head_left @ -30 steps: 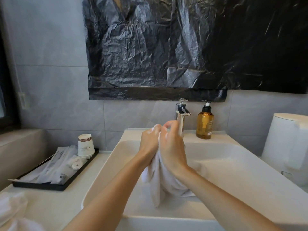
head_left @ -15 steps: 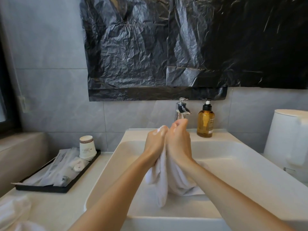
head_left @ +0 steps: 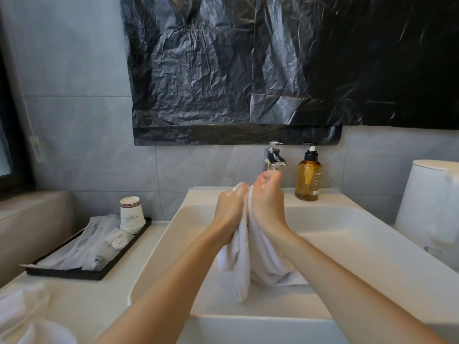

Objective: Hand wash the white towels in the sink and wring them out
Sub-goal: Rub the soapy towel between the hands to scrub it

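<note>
I see both hands close together over the sink (head_left: pixel 360 244), back sides toward me. The left hand (head_left: pixel 229 214) has its fingers curled round the upper part of a white towel (head_left: pixel 248 264) and grips it. The right hand (head_left: pixel 268 207) grips the same bunch from the other side, and its fingers are also curled. The two hands press against each other with the cloth between them. The right hand stands a little higher, and its knuckles are just under the spout of the chrome faucet (head_left: pixel 273 156). On the left knuckles there is something whitish; I cannot tell if it is foam or cloth.

The towel hangs down from the hands in long folds into the basin. Its right part seems to lie on the bottom of the basin, behind the right forearm.

On the back rim of the sink, just to the right of the faucet, an amber pump bottle (head_left: pixel 308 181) stands upright. Further right stands a white container with a lid (head_left: pixel 432 207). On the counter (head_left: pixel 87 299) to the left of the sink lies a black tray (head_left: pixel 74 273), which holds stacked paper cups (head_left: pixel 131 214) and wrapped sachets (head_left: pixel 94 244). At the near left corner of the counter lies another white towel (head_left: pixel 22 314), crumpled. Above the faucet, a black plastic sheet (head_left: pixel 248 70) covers the wall
</note>
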`<control>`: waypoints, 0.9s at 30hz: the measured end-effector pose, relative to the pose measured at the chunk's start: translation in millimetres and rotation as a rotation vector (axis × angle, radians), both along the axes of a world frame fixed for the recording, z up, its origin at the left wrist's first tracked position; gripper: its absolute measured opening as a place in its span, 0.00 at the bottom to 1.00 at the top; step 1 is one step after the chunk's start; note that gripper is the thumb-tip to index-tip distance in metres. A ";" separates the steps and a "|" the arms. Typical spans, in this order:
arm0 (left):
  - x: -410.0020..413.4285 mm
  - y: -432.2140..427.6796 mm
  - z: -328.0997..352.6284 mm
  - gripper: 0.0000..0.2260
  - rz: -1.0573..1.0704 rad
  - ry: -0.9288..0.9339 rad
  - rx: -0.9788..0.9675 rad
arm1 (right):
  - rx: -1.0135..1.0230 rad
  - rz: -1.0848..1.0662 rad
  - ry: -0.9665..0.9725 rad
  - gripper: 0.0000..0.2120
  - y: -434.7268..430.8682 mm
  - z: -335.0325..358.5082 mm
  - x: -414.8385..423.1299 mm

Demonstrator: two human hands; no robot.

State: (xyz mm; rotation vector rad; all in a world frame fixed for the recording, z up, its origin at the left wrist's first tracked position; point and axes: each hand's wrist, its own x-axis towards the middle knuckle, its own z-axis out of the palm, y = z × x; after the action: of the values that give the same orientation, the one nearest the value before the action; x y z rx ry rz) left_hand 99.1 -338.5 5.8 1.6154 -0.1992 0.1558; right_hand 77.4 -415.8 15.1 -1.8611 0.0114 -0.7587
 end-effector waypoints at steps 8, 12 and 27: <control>3.0 0.5 -0.6 0.07 0.035 0.017 0.013 | 0.014 0.059 0.005 0.03 0.4 -4.1 4.1; 1.6 -6.8 -1.7 0.09 0.000 0.018 0.056 | 0.012 0.003 0.005 0.03 -5.5 -3.4 1.2; -8.0 -3.4 3.1 0.09 -0.076 0.030 -0.063 | 0.051 -0.031 -0.054 0.03 -9.1 5.3 3.6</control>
State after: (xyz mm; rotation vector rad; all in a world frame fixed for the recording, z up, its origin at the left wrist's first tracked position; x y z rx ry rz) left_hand 91.0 -341.9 9.0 1.5446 -0.2297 0.0788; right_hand 81.1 -424.8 20.4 -1.7957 0.0248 -0.8222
